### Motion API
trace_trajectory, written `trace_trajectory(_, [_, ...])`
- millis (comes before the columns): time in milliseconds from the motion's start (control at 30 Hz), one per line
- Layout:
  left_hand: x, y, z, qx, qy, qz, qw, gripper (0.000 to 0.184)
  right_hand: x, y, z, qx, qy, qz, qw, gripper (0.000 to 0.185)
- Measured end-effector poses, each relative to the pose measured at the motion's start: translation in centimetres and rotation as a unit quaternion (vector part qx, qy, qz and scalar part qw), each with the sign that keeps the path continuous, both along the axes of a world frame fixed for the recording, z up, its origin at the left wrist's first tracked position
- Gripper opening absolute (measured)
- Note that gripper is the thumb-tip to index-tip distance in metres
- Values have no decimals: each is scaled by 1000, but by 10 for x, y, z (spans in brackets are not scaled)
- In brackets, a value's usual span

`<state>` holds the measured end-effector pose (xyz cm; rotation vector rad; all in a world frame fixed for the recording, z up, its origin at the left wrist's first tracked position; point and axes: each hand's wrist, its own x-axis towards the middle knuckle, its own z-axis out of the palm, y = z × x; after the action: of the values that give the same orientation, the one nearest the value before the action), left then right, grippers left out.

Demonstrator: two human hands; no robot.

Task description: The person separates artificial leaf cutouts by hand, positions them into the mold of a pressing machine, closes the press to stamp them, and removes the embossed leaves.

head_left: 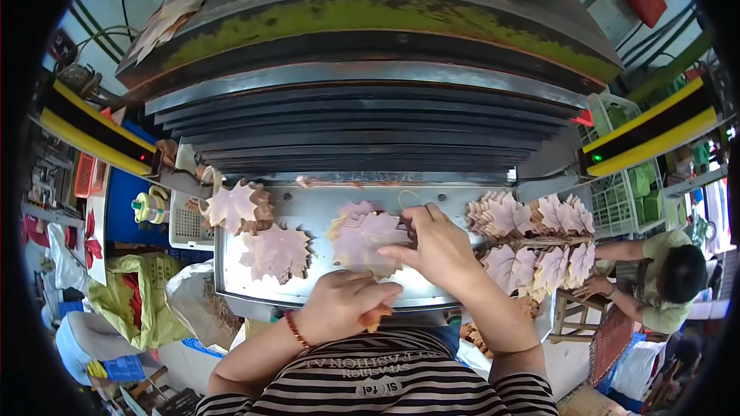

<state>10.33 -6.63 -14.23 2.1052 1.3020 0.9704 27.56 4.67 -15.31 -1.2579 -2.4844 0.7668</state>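
Observation:
A pile of pale purple fabric leaves (366, 237) lies near the middle of the metal tray (324, 202). My right hand (439, 245) is at the pile's right side, thumb over its edge and index finger bent, with a gap between them. Closer to my body, my left hand (347, 302), a red beaded bracelet at its wrist, is closed around an orange-brown leaf (375, 318); most of that leaf is hidden. To the left lie two more leaf piles, a lower one (277, 253) and an upper one (237, 206).
Bunched leaves (505, 216) cover the tray's right end. A machine with stacked dark plates (362, 119) rises behind the tray, flanked by yellow-black posts (100, 127). At the right sits another person (667, 281). Sacks (139, 293) stand at left, green-filled crates (617, 177) at right.

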Motion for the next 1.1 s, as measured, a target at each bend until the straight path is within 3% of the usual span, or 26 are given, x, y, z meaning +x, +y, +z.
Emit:
trace_trajectory(133, [-27, -11, -7, -13, -29, 91, 995, 30, -5, 14, -1, -33, 23, -21, 999, 43])
trace_trajectory(167, [-34, -9, -6, -20, -35, 110, 993, 28, -4, 15, -2, -19, 75, -32, 997, 33])
trace_trajectory(267, [-42, 6, -7, -43, -82, 177, 980, 23, 3, 18, 3, -172, 129, -59, 975, 25])
trace_trajectory(333, [-42, 26, -11, -49, -140, 215, 965, 24, 5, 18, 1, -141, 151, -32, 978, 15])
trace_trajectory(367, [-41, 32, -9, -81, -127, 217, 965, 27, 4, 18, 4, -117, 148, -15, 982, 15])
trace_trajectory(533, [-34, 43, -32, -34, -53, 185, 981, 34, 0, 12, 2, -58, 126, -17, 990, 18])
trace_trajectory(667, [-35, 42, -25, -31, -27, 199, 979, 36, 18, 27, 17, -200, 196, -108, 954, 18])
trace_trajectory(733, [-34, 43, -16, -18, 31, 205, 978, 32, 30, 30, 37, -281, 173, -105, 938, 15])
trace_trajectory(833, [-35, 50, -18, -52, -13, 186, 981, 25, 40, 29, 44, -319, 159, -43, 933, 14])
trace_trajectory(933, [-36, 54, -19, -98, -100, 184, 973, 19, 36, 28, 42, -213, 138, 65, 965, 15])
trace_trajectory(1100, [-38, 54, -9, -145, -131, 152, 969, 16, 12, 27, 34, -105, 175, 119, 972, 16])
